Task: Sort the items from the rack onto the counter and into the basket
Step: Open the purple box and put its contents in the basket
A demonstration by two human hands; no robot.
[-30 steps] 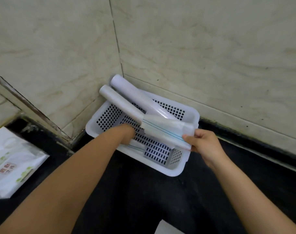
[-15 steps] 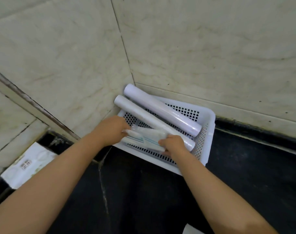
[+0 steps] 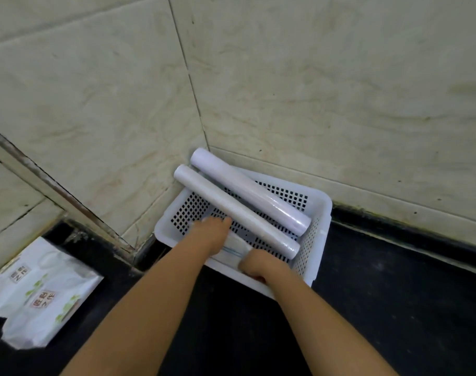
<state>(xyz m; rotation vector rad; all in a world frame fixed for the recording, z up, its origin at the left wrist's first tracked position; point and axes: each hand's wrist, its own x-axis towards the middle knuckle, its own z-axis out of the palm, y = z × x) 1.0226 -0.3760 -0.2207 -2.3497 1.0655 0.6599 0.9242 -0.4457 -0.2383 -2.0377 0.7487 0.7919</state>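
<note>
Hands (image 3: 212,234) on packet (image 3: 235,246) in basket (image 3: 322,229)

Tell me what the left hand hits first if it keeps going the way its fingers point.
Probably the nearer white roll: the left hand already reaches its side inside the basket; contact unclear.

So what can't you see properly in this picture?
- Clear packet, head view: mostly hidden between the left hand and right hand.
- Fingertips: tucked down inside the basket.
- White bag: lettering too blurry to read; left edge cuts it off.
</note>
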